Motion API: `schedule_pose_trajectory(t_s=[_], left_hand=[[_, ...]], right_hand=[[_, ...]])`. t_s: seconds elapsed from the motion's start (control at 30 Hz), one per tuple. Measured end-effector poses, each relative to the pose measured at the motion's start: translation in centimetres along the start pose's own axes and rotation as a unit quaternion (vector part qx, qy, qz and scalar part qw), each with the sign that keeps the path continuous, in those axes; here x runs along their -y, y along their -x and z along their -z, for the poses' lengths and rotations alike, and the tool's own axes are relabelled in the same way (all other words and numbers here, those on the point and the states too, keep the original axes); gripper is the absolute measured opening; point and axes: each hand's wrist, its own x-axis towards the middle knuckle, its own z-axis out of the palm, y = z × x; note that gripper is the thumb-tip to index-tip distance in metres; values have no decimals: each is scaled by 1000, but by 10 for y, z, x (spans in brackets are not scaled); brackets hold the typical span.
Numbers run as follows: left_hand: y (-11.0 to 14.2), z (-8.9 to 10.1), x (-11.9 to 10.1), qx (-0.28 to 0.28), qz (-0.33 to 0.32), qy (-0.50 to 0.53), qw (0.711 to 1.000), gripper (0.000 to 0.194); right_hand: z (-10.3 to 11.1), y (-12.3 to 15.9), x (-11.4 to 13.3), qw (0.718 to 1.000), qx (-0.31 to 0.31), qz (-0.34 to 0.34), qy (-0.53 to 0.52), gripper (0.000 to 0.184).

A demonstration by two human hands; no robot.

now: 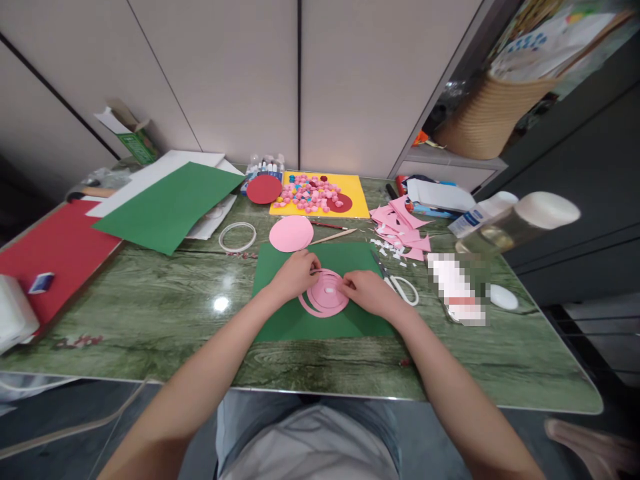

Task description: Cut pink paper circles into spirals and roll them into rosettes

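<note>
A pink paper spiral [324, 312] lies on a dark green sheet of paper [300, 329] in front of me, with a small white piece [329, 290] at its centre. My left hand [300, 272] pinches the spiral's upper left edge. At its right edge, the fingers of my right hand [365, 291] are drawn together on the paper band; the fingertips are partly hidden. Just beyond the left hand sits a pink paper disc [291, 233]. White-handled scissors [404, 290] lie to the right of my right hand.
Behind are a yellow sheet [357, 193] with pink paper balls [310, 192], red discs [264, 189] and a tape roll [237, 237]. Pink scraps [400, 227], a bottle [520, 223] and a blurred-out object [456, 287] stand right. Green [173, 207] and red sheets [60, 247] lie left.
</note>
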Motion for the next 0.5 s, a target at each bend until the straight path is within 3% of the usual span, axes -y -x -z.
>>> schedule_pose_trajectory(t_s=[0.17,0.33,0.5], left_hand=[[0,1,-2,6,-8,-12,1000,13],[0,0,-4,2,-14,-26,1000,15],[2,1,-4,5,-23,-18,1000,21]], right_hand=[[-1,-2,-2,1000,-19,-24,5,33],[-5,-5,0,996,-62,-61,0,22],[-6,-5,2,998,-38,-46,-24,17]])
